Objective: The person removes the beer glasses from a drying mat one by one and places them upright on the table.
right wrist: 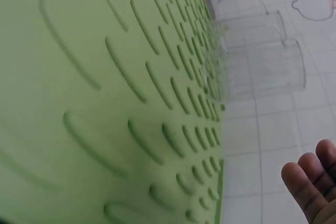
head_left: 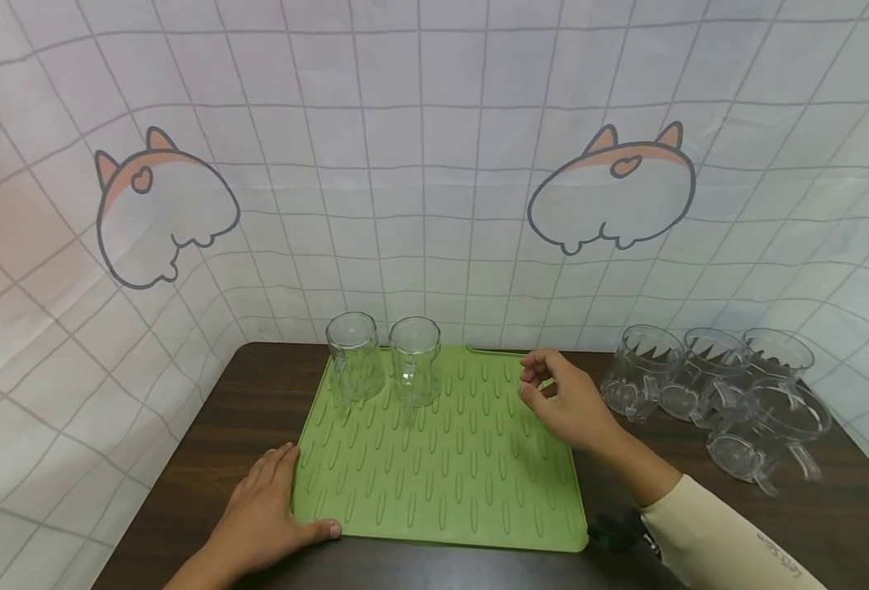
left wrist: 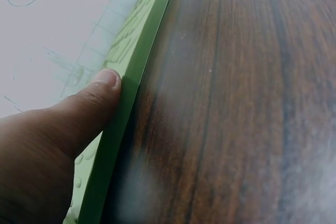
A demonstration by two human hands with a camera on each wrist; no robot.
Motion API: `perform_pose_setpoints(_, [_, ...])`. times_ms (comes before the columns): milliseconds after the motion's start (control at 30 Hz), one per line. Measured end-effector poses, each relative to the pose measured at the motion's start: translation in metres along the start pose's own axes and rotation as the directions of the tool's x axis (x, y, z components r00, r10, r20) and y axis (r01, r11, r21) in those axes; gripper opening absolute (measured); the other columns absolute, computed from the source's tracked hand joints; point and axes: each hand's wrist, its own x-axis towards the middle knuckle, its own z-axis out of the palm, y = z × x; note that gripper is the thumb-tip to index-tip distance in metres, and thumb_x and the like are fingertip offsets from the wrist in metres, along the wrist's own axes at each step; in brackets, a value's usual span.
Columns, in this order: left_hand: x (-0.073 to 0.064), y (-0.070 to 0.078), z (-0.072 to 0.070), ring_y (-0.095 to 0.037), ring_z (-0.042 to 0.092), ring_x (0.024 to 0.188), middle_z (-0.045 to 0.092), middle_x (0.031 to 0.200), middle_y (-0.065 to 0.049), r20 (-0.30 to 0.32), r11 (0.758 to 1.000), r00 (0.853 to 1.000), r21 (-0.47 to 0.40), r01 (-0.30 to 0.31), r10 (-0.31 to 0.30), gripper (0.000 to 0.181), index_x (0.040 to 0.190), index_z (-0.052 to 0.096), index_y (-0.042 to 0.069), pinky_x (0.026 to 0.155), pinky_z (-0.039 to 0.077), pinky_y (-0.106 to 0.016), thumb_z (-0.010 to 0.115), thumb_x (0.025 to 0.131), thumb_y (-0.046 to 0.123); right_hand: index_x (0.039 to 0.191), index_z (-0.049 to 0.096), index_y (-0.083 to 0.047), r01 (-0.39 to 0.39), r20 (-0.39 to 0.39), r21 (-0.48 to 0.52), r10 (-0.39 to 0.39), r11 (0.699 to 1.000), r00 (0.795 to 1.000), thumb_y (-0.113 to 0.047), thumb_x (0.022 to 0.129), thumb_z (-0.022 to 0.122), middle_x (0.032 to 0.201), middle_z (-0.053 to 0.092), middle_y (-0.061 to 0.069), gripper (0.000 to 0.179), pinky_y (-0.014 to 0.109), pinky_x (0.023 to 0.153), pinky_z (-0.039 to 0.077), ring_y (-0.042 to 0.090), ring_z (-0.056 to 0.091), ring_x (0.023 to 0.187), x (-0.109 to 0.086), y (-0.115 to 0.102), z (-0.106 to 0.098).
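A green ridged drying mat lies on the dark wooden table. My left hand rests at its front left corner, thumb on the front edge and fingers along the left side. In the left wrist view the thumb touches the mat's rim. Two clear glass mugs, a left one and a right one, stand upright side by side at the mat's back left. Above the mat's right side hovers my right hand, fingers loosely bent, holding nothing.
Several more clear glass mugs stand grouped on the table at the right. A white gridded curtain with cartoon animals hangs behind and at both sides. A dark object lies by my right sleeve.
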Motion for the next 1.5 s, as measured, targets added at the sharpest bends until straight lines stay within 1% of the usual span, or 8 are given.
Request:
perform_pose_setpoints(133, [-0.001,0.001,-0.002,-0.054,0.034,0.141,0.039,0.154,-0.03,-0.005,1.0,1.0,0.004,-0.001,0.001,0.138,0.151,0.036,-0.009,0.104,0.033,-0.073,0.069,0.062,0.091,0.128,0.056,-0.006,-0.019,0.038,0.039,0.018,0.999,0.999,-0.013,0.101,0.064,0.112,0.062,0.006,0.028,0.044,0.085,0.055,0.018,0.06,0.1,0.008,-0.006,0.013])
perform_pose_setpoints(267, [-0.001,0.001,-0.002,-0.053,0.035,0.14,0.04,0.153,-0.029,-0.021,1.0,1.0,0.009,-0.008,0.008,0.137,0.151,0.038,-0.008,0.104,0.033,-0.072,0.07,0.062,0.09,0.13,0.057,-0.007,-0.024,0.065,0.064,0.02,0.998,0.998,-0.015,0.102,0.064,0.115,0.063,0.007,0.029,0.04,0.086,0.054,0.018,0.06,0.102,0.014,-0.009,0.025])
perform_pose_setpoints(367, [-0.001,0.001,-0.002,-0.053,0.036,0.14,0.04,0.153,-0.03,-0.019,1.0,1.0,0.007,-0.009,0.009,0.137,0.151,0.038,-0.008,0.104,0.033,-0.072,0.07,0.061,0.09,0.13,0.057,-0.006,-0.021,0.08,0.078,0.015,0.997,0.997,-0.016,0.103,0.063,0.115,0.063,0.006,0.03,0.038,0.085,0.055,0.018,0.061,0.103,0.018,-0.009,0.035])
perform_pose_setpoints(700, [-0.001,-0.001,0.0,-0.053,0.037,0.139,0.041,0.152,-0.029,-0.025,1.0,1.0,0.007,-0.018,0.018,0.137,0.151,0.038,-0.007,0.103,0.034,-0.072,0.07,0.061,0.091,0.135,0.056,-0.002,-0.058,0.147,0.168,0.034,0.984,0.989,-0.016,0.104,0.063,0.12,0.063,0.007,0.036,0.037,0.088,0.055,0.02,0.061,0.107,0.027,-0.015,0.068])
perform_pose_setpoints(800, [-0.001,-0.002,0.0,-0.053,0.037,0.139,0.041,0.152,-0.029,-0.024,1.0,0.999,0.007,-0.021,0.021,0.137,0.151,0.038,-0.007,0.103,0.034,-0.073,0.069,0.061,0.091,0.136,0.056,-0.002,-0.061,0.152,0.184,0.033,0.981,0.988,-0.016,0.103,0.063,0.12,0.063,0.006,0.037,0.036,0.087,0.055,0.02,0.062,0.107,0.03,-0.019,0.076])
perform_pose_setpoints(1033, [0.0,-0.001,-0.002,-0.053,0.036,0.139,0.042,0.152,-0.028,-0.026,1.0,0.999,0.008,-0.022,0.022,0.136,0.151,0.039,-0.007,0.104,0.033,-0.072,0.071,0.061,0.09,0.134,0.057,-0.001,-0.054,0.174,0.227,0.014,0.972,0.985,-0.017,0.103,0.065,0.121,0.064,0.009,0.036,0.035,0.088,0.055,0.021,0.062,0.108,0.038,-0.031,0.09])
perform_pose_setpoints(1267, [0.001,0.001,-0.002,-0.053,0.036,0.139,0.041,0.152,-0.029,-0.02,1.0,1.0,0.008,-0.021,0.021,0.137,0.151,0.038,-0.008,0.104,0.033,-0.072,0.07,0.061,0.091,0.129,0.061,-0.006,-0.074,0.203,0.241,0.024,0.968,0.979,-0.018,0.102,0.067,0.118,0.065,0.003,0.03,0.031,0.089,0.055,0.017,0.063,0.108,0.042,-0.039,0.105])
perform_pose_setpoints(1500, [0.001,0.0,-0.003,-0.053,0.037,0.139,0.041,0.152,-0.029,-0.013,1.0,1.0,0.014,-0.019,0.019,0.137,0.151,0.038,-0.008,0.103,0.033,-0.073,0.07,0.061,0.091,0.123,0.062,-0.006,-0.094,0.18,0.242,0.051,0.966,0.982,-0.015,0.1,0.069,0.114,0.066,0.003,0.025,0.029,0.089,0.055,0.018,0.065,0.105,0.046,-0.042,0.122])
